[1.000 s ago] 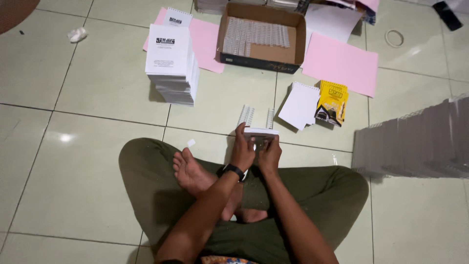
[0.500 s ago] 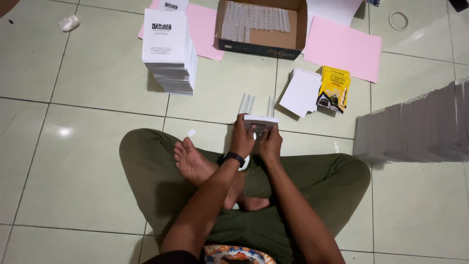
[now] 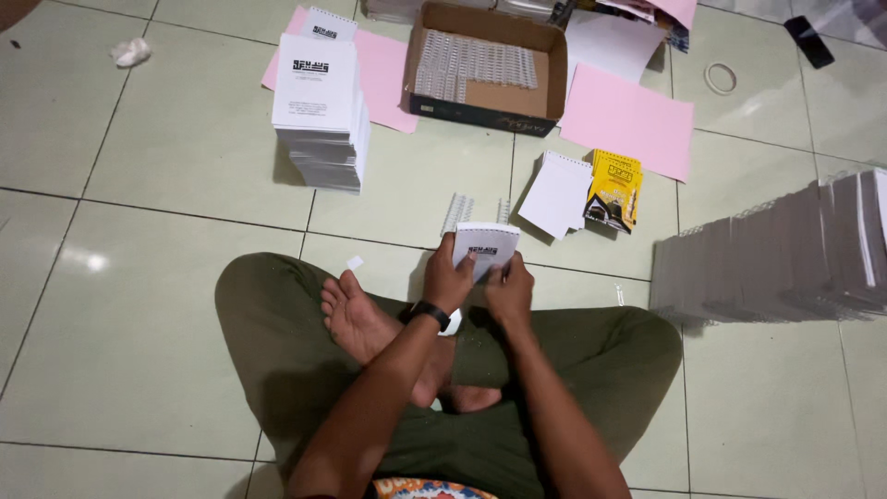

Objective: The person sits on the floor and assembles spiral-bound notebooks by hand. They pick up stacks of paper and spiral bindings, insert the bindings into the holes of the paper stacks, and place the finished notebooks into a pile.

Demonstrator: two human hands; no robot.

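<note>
A pale green tiled floor (image 3: 166,176) fills the view, and a person sits cross-legged on it in olive trousers, one bare foot (image 3: 356,319) turned sole-up on the lap. At the right edge a long row of bound booklets (image 3: 785,254) lies on its side, well apart from the knees. Straight ahead stands an open cardboard box (image 3: 485,65) holding rows of metal spiral bindings. Pink paper sheets (image 3: 628,120) lie beside and beneath the box, on both its left and right. To the left of the box is a tall stack of white booklets (image 3: 319,115) with a black mark on the top cover. Nearer the person, a small white pad (image 3: 554,194) and a yellow booklet (image 3: 614,189) lie touching each other.

Just in front of the crossed legs, both hands grip a small white booklet (image 3: 488,245), held up above the floor. The left hand (image 3: 450,277), with a dark watch on its wrist, closes on its left edge; the right hand (image 3: 510,291) pinches its lower right part. Two loose wire spirals (image 3: 457,211) lie on the floor just beyond the booklet.
</note>
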